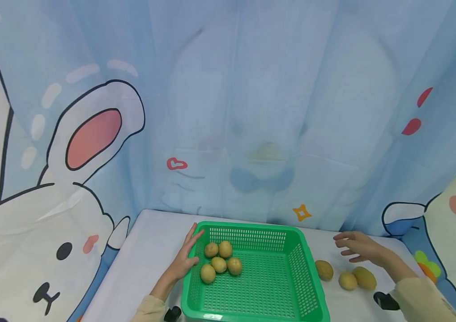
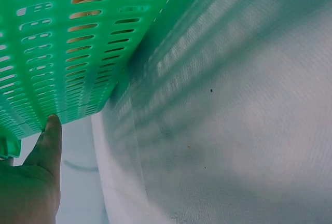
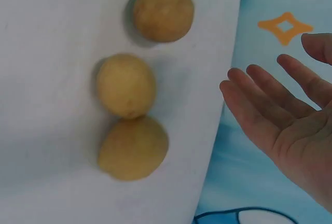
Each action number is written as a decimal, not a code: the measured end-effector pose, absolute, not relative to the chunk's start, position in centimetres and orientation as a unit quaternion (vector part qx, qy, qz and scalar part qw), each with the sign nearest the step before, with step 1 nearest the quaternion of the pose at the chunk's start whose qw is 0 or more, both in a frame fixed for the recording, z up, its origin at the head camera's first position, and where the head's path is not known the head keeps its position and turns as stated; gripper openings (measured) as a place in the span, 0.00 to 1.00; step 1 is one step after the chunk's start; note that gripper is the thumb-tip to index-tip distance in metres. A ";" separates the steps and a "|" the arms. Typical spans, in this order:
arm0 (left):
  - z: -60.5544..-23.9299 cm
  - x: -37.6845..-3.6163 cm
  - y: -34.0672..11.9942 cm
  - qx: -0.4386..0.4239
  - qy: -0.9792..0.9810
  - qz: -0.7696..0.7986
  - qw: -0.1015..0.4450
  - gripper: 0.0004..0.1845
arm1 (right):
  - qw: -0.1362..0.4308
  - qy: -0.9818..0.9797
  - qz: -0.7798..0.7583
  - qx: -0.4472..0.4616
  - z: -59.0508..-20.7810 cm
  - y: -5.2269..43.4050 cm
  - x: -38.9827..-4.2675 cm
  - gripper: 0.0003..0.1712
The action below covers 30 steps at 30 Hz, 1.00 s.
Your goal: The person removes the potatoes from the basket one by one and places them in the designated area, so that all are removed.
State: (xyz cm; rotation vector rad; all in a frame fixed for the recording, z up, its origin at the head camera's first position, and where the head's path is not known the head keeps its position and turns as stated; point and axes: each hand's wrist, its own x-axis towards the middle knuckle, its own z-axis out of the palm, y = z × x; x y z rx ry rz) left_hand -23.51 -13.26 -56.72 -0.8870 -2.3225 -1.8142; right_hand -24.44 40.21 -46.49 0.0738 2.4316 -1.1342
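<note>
A green plastic basket (image 1: 264, 286) with slotted walls stands on the table, and several potatoes (image 1: 219, 264) lie in its left part. At the basket's left rim is my left hand (image 1: 182, 261), fingers spread and straight; in the left wrist view one fingertip (image 2: 53, 120) meets the outer wall. Three more potatoes lie right of the basket: one potato (image 1: 324, 270) close to its wall, and a smaller potato (image 1: 347, 281) touching a larger potato (image 1: 365, 278). My right hand (image 1: 360, 247) hovers beyond these, holding nothing, its fingers loosely extended.
A white cloth (image 1: 147, 250) covers the table. Behind it hangs a pale blue curtain (image 1: 219, 112) printed with cartoon rabbits, close to the table's far edge. Dark wrist devices (image 1: 386, 301) show near both sleeves.
</note>
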 end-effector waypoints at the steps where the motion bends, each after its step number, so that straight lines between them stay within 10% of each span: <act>1: -56.8 -23.5 -13.3 -0.288 -0.754 -0.589 0.032 0.46 | 0.226 0.880 -0.418 0.022 -46.2 39.7 -24.5 0.34; 30: -56.6 -23.4 -13.2 -0.289 -0.750 -0.594 0.033 0.44 | 0.274 0.808 -0.511 -0.103 -47.3 20.1 -26.8 0.26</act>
